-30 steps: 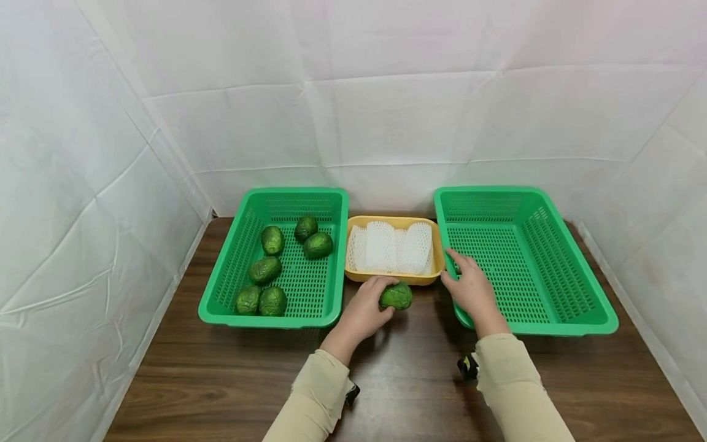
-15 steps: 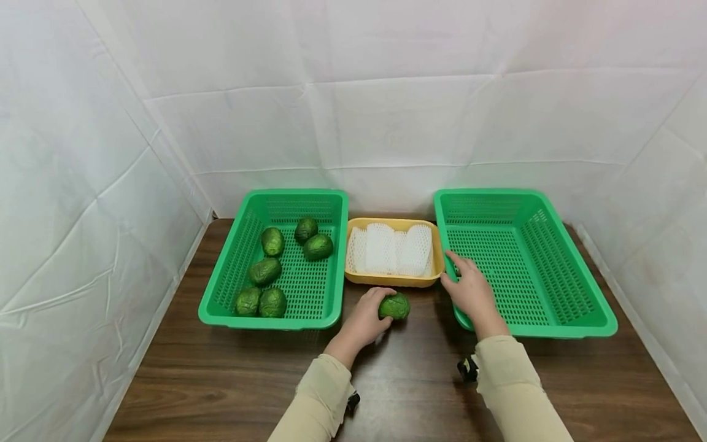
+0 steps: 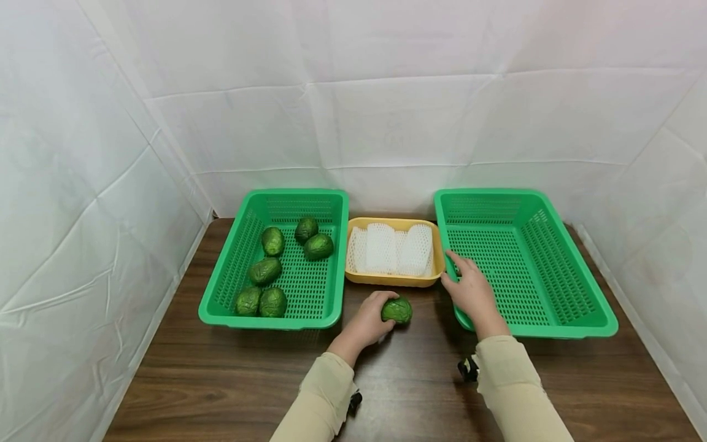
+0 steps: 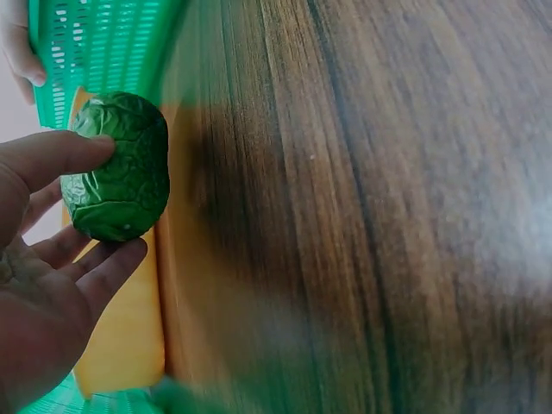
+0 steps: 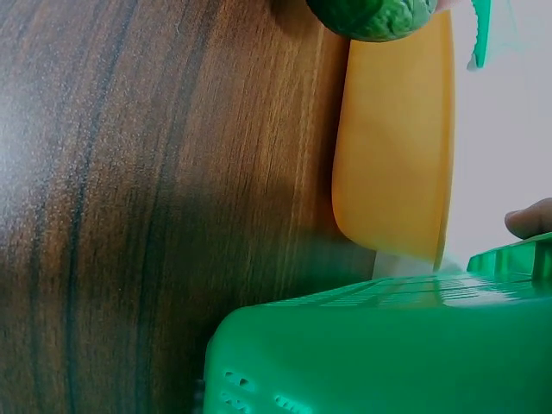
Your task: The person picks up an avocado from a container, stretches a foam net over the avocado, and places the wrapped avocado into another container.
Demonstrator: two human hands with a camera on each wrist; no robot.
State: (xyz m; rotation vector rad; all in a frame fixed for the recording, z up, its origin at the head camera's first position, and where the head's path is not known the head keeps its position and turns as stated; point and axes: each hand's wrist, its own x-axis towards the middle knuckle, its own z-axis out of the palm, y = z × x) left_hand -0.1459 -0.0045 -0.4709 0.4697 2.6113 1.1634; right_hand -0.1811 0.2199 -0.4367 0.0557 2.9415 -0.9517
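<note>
My left hand [image 3: 369, 320] holds a wrinkled, dark green avocado [image 3: 396, 311] between thumb and fingers, in front of the yellow tray. In the left wrist view the thumb presses the avocado [image 4: 125, 168] from one side and the fingertips support it from below. My right hand [image 3: 472, 293] rests at the left rim of the right green basket [image 3: 593, 294], its fingers relaxed and reaching over the edge. A fingertip shows by that basket's rim in the right wrist view. White foam net sleeves [image 3: 381, 248] lie in the yellow tray [image 3: 393, 280].
A left green basket [image 3: 218, 294] holds several avocados [image 3: 265, 270]. Both baskets flank the yellow tray on a brown wood-grain table [image 3: 221, 380]. White sheeting [image 3: 397, 123] rises behind and at both sides.
My left hand has drawn the avocado slightly toward me, away from the yellow tray. The right hand has stayed at the basket rim.
</note>
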